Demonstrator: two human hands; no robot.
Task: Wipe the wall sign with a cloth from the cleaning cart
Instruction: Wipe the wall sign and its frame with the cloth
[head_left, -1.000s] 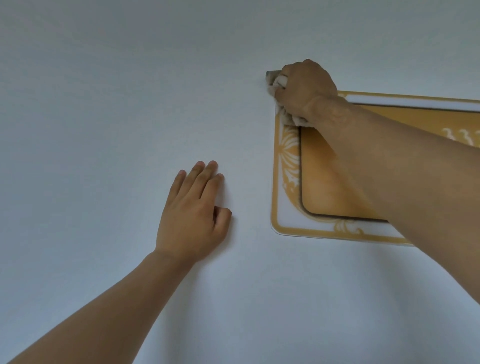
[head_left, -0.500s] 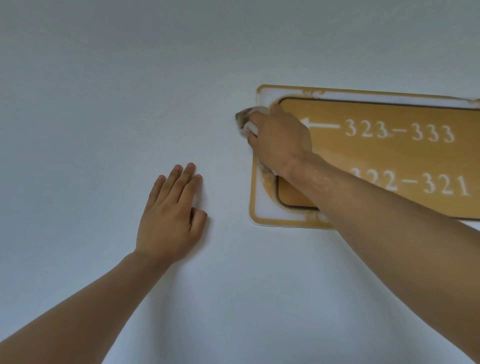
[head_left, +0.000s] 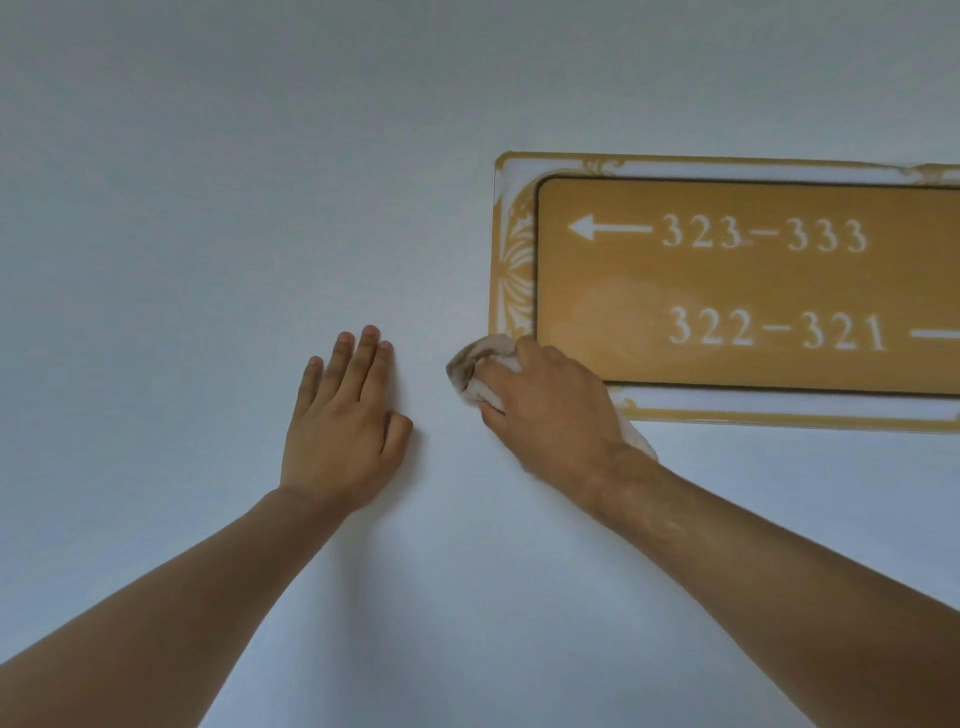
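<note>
A gold wall sign (head_left: 753, 291) with a white ornate border hangs at the right; it reads 323-333 with a left arrow and 322-321 below. My right hand (head_left: 550, 410) presses a crumpled whitish cloth (head_left: 475, 369) against the sign's lower left corner, which the hand and cloth hide. A faint damp smear shows on the gold face just above the hand. My left hand (head_left: 343, 426) lies flat on the bare wall left of the sign, fingers spread and holding nothing.
A plain pale wall (head_left: 234, 182) fills the rest of the view. The sign runs off the right edge of the frame. No cart or other object is in sight.
My right hand has slid the cloth down the sign's left edge, from the top left corner to the bottom left corner. The view has shifted, showing more of the sign's face.
</note>
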